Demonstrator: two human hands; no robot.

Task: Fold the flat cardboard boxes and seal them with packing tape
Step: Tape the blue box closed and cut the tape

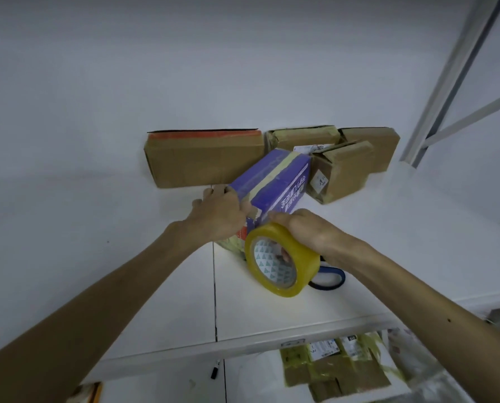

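Purple cardboard box lies tilted on the white table, between my hands. Left hand curls its fingers over the box's left end; right hand grips the yellow packing tape roll at the box's near end, one fingertip inside the core.

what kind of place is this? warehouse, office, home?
Probably a small parcel-packing station: sealed cardboard boxes line the wall on a white table, the right hand holds a packing tape roll at a purple box that the left hand grips, and taped cardboard lies below the table.
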